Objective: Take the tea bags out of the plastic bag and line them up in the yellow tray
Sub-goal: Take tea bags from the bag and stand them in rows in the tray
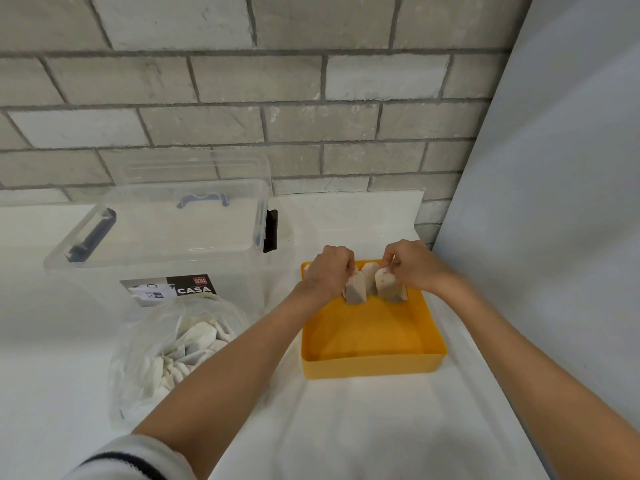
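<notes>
Tea bags [370, 275] stand at the far edge of the tray [374, 367]. Three show between the hands; any others behind the hands are hidden.

1. Left hand [329, 271]: fingers curled, pinching the top of the left bag [356, 289].
2. Right hand [417, 268]: fingers curled, pinching the top of the right bag [385, 284].
3. Both held bags are upright, side by side, with a narrow gap between them. Their lower edges are at or close to the tray floor; contact cannot be confirmed. A third bag stands between and just behind them, near the far wall of the tray.

Recommended handling for this step:
- Seat each bag on its base before letting go. The bags look light and thin, so they will probably tip if dropped.
- Keep the flat faces parallel to the far wall and close the gap, so that neighbours prop each other.
- Let go with one hand at a time and steady the row with the other.
- Build the next rows toward the near edge of the tray.

The plastic bag [173, 344] lies on the worktop [346, 427] to the left of the tray, with the left forearm crossing its right side. It holds many tea bags, so the task is judged to be at an early stage. A clear box [166, 230] stands behind the plastic bag, toward the far edge of the worktop.
</notes>
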